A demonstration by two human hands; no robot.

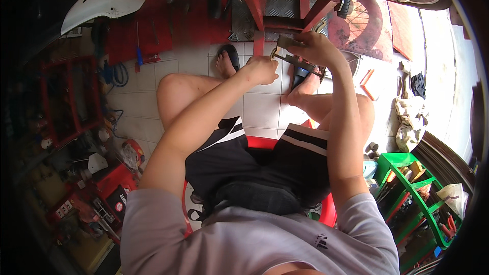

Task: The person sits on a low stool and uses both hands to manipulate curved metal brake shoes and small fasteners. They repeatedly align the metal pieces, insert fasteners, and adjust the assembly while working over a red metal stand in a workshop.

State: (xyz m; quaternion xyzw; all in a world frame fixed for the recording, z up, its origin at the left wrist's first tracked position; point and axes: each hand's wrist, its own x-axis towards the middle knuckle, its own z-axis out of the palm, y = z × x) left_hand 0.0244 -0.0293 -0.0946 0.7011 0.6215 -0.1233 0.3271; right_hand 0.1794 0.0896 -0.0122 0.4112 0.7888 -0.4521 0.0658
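I see a blue-handled screwdriver point(138, 56) at the edge of a flat red sheet point(155, 24). Then the seated person's left hand point(262, 70) grips a small curved, brass-coloured metal piece point(274, 53), and close by, the right hand point(311, 49) pinches a flat grey-brown block point(289, 43), the 2 hands slightly apart over white floor tiles point(262, 109).

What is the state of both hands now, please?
Left hand: closed, holding a small brass-coloured piece.
Right hand: closed, pinching a flat greyish piece.
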